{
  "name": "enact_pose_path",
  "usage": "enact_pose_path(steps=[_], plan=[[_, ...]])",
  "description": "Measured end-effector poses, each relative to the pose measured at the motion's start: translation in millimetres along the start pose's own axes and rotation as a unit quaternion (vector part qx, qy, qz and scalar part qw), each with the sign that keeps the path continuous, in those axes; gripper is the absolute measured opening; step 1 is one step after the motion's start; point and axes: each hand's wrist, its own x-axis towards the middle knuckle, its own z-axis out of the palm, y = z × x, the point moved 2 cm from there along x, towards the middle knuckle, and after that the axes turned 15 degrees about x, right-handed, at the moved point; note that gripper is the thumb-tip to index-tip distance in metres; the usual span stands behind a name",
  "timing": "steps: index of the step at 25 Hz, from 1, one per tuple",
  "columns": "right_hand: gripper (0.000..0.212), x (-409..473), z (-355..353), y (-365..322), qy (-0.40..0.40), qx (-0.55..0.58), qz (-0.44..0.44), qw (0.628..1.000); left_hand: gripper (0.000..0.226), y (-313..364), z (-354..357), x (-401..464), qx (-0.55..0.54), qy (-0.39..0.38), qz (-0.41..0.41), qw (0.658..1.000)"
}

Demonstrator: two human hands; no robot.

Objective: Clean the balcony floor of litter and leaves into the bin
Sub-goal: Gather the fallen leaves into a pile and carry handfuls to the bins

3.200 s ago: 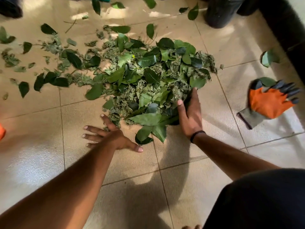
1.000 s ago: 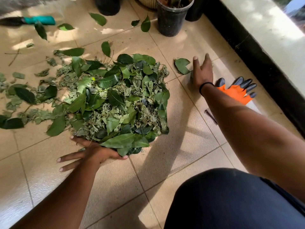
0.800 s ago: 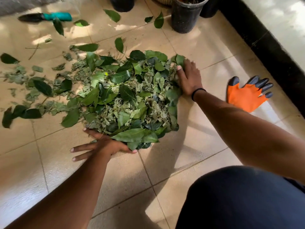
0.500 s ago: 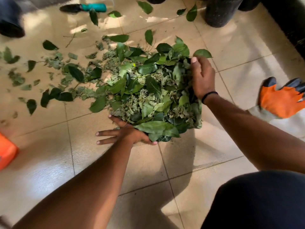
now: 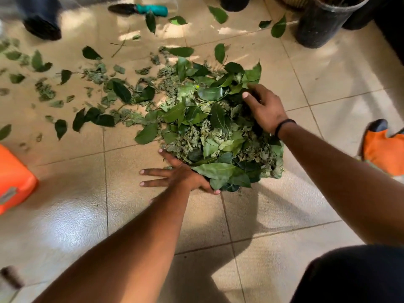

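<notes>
A heap of green leaves (image 5: 209, 125) lies on the beige tiled floor (image 5: 65, 215). My left hand (image 5: 177, 174) rests flat on the tile with fingers spread, its edge against the near side of the heap. My right hand (image 5: 263, 108) lies on the far right top of the heap, fingers bent over the leaves and pressing them. Loose leaves (image 5: 91, 118) are scattered across the floor to the left and behind. No bin shows clearly.
An orange container (image 5: 13, 178) sits at the left edge. An orange work glove (image 5: 384, 147) lies at the right. A black plant pot (image 5: 323, 20) stands far right. A teal-handled trowel (image 5: 142, 9) lies at the back. Someone's dark shoe (image 5: 41, 27) is far left.
My right hand swept a stray leaf in from the right and now sits higher on the heap. The heap is more bunched together. My left hand has stayed at its near edge.
</notes>
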Motion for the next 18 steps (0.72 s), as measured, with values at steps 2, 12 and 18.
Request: enact_pose_path(steps=[2, 12, 18], plan=[[0.076, -6.6, -3.3, -0.9, 0.036, -0.069, -0.003, 0.997, 0.188, 1.5, 1.1, 0.1, -0.007, 0.006, 0.002, 1.0], [0.058, -39.1, 51.3, -43.4, -0.02, -0.317, -0.108, 0.942, 0.175, 0.0, 5.9, 1.0, -0.04, 0.017, 0.005, 0.999], [0.056, -63.9, 92.9, -97.0, -0.151, -0.407, -0.212, 0.876, 0.165, -0.9, 11.1, -1.1, -0.07, 0.033, 0.036, 0.996]])
